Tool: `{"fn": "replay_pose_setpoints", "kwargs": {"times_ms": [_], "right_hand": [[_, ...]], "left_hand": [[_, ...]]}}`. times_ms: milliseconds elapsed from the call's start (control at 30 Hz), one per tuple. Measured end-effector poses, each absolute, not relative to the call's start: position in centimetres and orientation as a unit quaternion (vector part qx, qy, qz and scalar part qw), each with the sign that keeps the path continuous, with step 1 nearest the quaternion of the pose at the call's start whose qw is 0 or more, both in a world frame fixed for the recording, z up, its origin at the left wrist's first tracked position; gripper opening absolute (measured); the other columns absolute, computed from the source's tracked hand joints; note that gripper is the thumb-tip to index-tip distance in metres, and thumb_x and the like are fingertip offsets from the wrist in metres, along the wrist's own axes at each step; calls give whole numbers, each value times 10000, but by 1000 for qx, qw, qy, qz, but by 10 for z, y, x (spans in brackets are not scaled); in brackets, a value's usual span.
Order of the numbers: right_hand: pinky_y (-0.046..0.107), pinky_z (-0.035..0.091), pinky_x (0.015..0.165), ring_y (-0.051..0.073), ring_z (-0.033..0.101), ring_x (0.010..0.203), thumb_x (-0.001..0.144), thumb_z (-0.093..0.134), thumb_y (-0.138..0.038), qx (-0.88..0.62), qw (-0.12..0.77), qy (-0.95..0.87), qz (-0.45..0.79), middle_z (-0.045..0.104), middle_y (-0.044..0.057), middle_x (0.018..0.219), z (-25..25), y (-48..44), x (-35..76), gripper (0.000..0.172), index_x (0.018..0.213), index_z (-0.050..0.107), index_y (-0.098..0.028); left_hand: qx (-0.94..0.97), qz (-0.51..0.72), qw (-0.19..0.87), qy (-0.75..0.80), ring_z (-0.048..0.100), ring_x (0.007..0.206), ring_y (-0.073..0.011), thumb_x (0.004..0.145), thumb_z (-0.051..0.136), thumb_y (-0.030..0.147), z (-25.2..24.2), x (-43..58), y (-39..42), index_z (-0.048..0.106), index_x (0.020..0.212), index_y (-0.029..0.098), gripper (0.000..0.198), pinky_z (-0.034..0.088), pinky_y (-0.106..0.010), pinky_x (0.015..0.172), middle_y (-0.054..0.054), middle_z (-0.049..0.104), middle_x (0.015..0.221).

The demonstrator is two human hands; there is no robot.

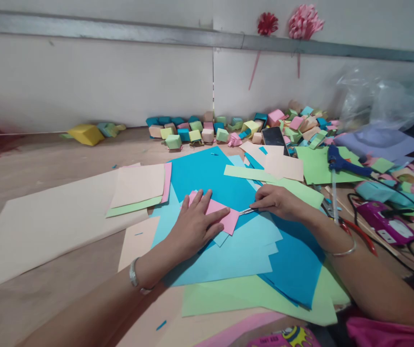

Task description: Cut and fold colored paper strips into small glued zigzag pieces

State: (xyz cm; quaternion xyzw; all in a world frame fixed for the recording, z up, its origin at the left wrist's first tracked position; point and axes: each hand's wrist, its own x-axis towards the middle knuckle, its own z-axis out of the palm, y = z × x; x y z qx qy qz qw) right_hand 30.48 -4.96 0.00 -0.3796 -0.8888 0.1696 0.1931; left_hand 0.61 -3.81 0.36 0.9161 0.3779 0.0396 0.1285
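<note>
My left hand (196,226) lies flat with its fingers spread, pressing a small pink paper piece (230,222) onto the stack. In my right hand (277,200) is a slim metal-tipped tool (248,211), gripped between closed fingers. Its tip meets the right edge of the pink piece; my fingers hide the rest, so its exact kind is unclear. Beneath both hands are dark blue paper (207,168) and light blue sheets (243,260), overlapping at angles. Part of the pink piece is covered by my left hand.
Folded paper boxes (195,136) line the wall, heaped at right near a phone (275,139). A blue glue gun (347,164), red-handled pliers (360,236) and a purple power strip (387,221) with cables lie right. Stacked sheets (140,185) sit left. Paper flowers (305,23) hang above.
</note>
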Motion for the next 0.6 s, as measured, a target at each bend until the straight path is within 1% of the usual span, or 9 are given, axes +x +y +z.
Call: {"fn": "replay_pose_setpoints", "kwargs": {"times_ms": [100,167,267,367,600], "right_hand": [[303,452,683,181,564,786,945,513,-236,-382,181,-889,174,650,82,860,2,-50,307,244,1002,750,-221],[305,454,685,185,566,801,946,509,-238,-387,181,-887,174,647,81,861,3,-51,306,246,1012,746,-220],[312,459,702,185,570,811,947,509,-236,-390,190,-883,179,642,83,860,2,-52,301,246,1022,742,-214],[315,461,709,186,565,817,945,509,-228,-386,200,-883,177,639,85,864,0,-53,295,245,1011,745,-217],[296,448,713,166,558,800,946,515,-232,-374,175,-891,190,635,72,870,3,-53,300,241,1017,746,-229]], "left_hand": [[912,54,132,386,148,1428,-432,961,447,400,6,9,-41,536,1304,460,359,131,-702,1078,-25,253,1567],[906,71,125,399,168,1417,-435,957,433,443,8,14,-45,598,1239,446,327,141,-712,1066,-25,312,1533],[899,92,105,414,230,1379,-436,897,507,534,9,23,-50,656,1149,381,331,175,-710,1052,-63,383,1471],[896,105,101,419,265,1349,-438,843,590,530,7,28,-53,640,1145,342,359,207,-708,1035,-89,400,1447],[896,111,101,418,278,1331,-433,841,588,528,4,26,-52,626,1142,338,358,215,-696,1037,-85,408,1436]]}}
